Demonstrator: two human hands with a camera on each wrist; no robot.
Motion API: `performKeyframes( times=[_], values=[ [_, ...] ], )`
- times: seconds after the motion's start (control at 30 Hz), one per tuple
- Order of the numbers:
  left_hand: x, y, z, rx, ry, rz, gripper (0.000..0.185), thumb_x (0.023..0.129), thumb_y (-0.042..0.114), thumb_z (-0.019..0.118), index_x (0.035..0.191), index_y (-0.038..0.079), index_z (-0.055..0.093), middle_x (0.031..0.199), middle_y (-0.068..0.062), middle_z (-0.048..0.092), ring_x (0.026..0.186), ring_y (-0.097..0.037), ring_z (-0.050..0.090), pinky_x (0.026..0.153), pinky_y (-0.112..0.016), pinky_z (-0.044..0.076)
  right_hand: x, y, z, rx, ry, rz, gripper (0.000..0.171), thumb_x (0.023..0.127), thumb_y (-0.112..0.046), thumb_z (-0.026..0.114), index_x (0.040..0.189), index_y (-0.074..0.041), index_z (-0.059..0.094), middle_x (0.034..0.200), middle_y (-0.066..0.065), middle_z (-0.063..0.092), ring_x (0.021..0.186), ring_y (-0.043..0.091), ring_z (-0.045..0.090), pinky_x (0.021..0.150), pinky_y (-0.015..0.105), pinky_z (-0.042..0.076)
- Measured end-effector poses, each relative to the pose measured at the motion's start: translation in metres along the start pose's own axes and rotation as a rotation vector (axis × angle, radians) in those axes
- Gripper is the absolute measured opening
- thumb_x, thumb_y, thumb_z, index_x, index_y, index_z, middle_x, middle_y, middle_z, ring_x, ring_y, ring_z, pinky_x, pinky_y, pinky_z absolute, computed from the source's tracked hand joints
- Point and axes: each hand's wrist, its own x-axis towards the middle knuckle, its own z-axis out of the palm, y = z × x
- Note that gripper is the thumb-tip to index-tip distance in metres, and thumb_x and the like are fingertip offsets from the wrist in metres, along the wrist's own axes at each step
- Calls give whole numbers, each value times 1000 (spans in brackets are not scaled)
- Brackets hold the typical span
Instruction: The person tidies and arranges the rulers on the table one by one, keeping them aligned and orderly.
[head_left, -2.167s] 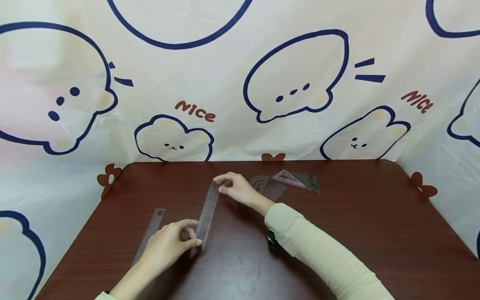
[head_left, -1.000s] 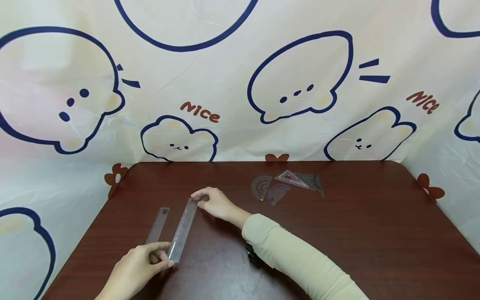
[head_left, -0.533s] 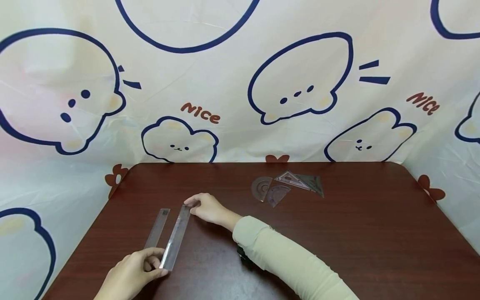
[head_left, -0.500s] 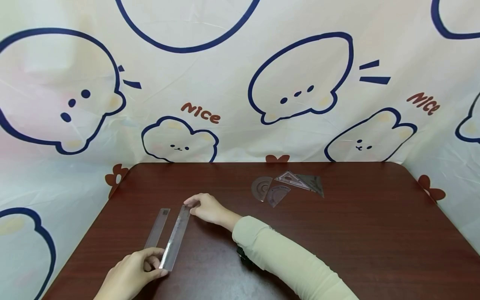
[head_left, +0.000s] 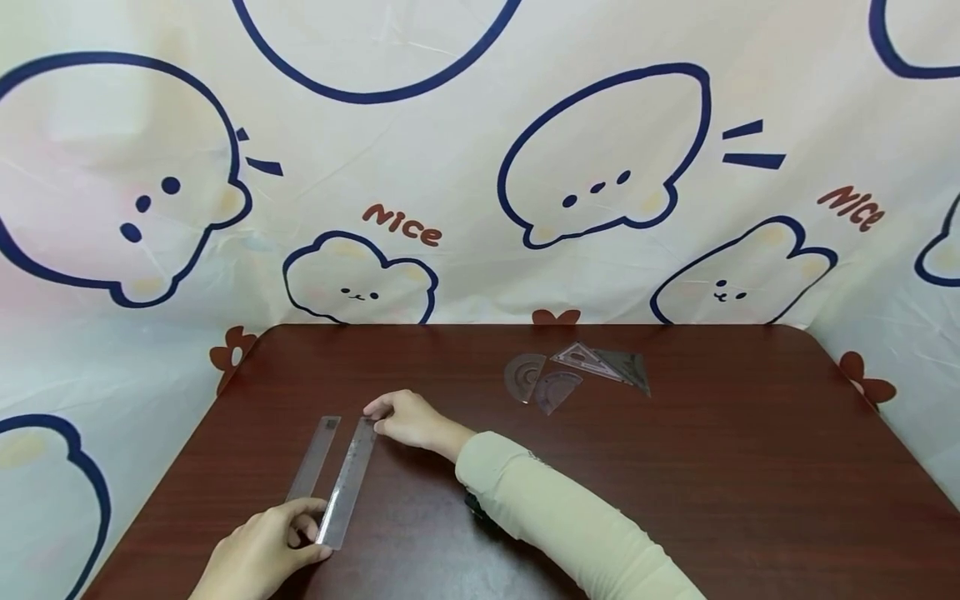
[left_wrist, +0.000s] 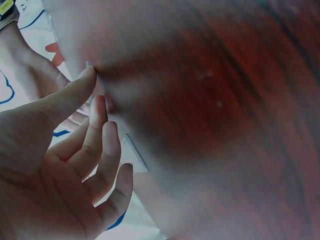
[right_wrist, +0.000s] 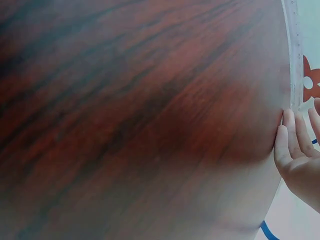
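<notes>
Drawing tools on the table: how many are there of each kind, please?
Rulers: 2, one held at both ends by the left hand and right hand, one lying beside it.
Protractors: 2.
Set squares: 2.
Total: 6.

My head camera looks forward and down over the whole table (head_left: 675, 467), backdrop filling the upper frame. Both wrist cameras sit very close to the wood (left_wrist: 225, 100), blurred; each shares the ruler's (head_left: 347, 483) ends with the head view.
</notes>
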Motion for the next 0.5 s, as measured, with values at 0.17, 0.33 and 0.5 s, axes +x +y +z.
performKeyframes(
  times=[0.17,0.33,0.5],
  values=[
    [3,-1,0,14,-25,-8,52,71,31,89,115,11,69,77,11,56,65,-12,49,58,-34,36,3,2,5,-22,10,11,26,94,-1,62,118,-7,71,105,-1,69,93,9,62,78,21,47],
    [6,1,-3,33,-35,-3,51,72,31,88,116,10,70,78,12,56,64,-13,48,56,-34,35,4,-2,4,-44,-4,23,27,96,-4,60,120,-8,70,109,-1,68,102,11,62,83,23,48],
    [7,1,-2,25,-40,-8,54,73,33,88,117,8,70,79,12,56,64,-14,48,57,-34,35,6,-3,5,-55,-7,33,27,98,-5,58,123,-10,69,111,-2,68,105,10,62,84,23,48]
  ],
)
